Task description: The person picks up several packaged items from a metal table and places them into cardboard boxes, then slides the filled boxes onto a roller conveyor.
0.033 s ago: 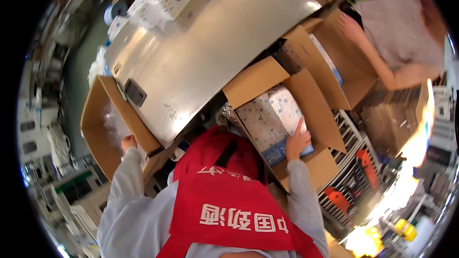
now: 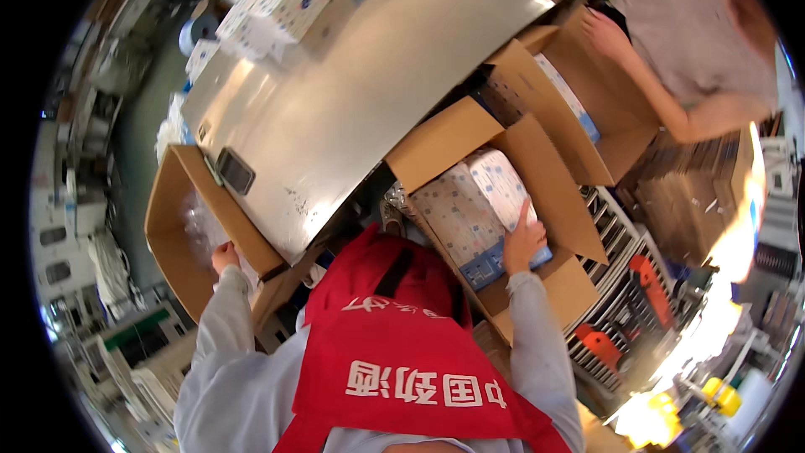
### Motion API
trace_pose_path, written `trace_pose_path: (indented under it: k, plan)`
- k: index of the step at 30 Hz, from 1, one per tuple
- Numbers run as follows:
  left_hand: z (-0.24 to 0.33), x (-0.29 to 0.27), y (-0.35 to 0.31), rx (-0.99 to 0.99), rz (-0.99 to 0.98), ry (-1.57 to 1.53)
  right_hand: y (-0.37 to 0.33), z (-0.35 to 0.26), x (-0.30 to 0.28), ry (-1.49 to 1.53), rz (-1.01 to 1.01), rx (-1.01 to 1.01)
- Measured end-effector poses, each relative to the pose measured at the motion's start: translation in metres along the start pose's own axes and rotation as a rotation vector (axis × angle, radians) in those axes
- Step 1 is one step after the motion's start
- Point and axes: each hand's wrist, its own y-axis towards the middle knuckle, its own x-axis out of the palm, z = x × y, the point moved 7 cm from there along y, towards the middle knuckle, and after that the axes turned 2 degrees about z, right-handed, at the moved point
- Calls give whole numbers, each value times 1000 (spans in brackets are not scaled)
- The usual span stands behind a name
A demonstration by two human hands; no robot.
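Observation:
My right hand point(image 2: 524, 245) reaches into an open cardboard carton point(image 2: 453, 141) at the middle right. Its index finger lies stretched along a white packet with blue print point(image 2: 496, 184), and the other fingers rest at the packet's near end. Beside that packet, more patterned packets point(image 2: 450, 210) fill the carton, with a blue band towards me. On the left, my closed left hand point(image 2: 225, 257) is inside the near edge of another open cardboard box point(image 2: 163, 231). Crumpled clear plastic film point(image 2: 201, 222) lies in that box, and some of it shows at my left fingers.
A metal table point(image 2: 360, 75) spans the far side, with a dark phone-like device point(image 2: 236, 171) and patterned white packages point(image 2: 293, 0) on it. At right, a co-worker's hands point(image 2: 605, 33) are at another carton point(image 2: 558, 130). A roller conveyor point(image 2: 608, 239) and stacked flat cardboard point(image 2: 683, 189) stand nearby.
The whole view has shifted slightly. Both my hands stay at the same boxes, with no visible change of grip.

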Motion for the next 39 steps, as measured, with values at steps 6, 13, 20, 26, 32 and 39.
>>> trace_pose_path:
  k: [6,13,20,26,32,39]
  plan:
    - [241,-118,-56,405,-44,-834,63,33,110,-224,-149,-41]
    - [299,-91,-168,472,-352,-673,-17,7,31,-38,-118,-386]
    - [186,-57,-63,309,-23,-395,-7,55,110,-23,-932,-24]
    - [39,-58,-6,-103,-275,-201,1,116,119,750,-619,29]
    - [-10,33,-77,109,-336,69,-73,100,105,562,-983,99]
    - [-84,0,-74,-427,-514,-381,-38,54,42,748,-819,150]
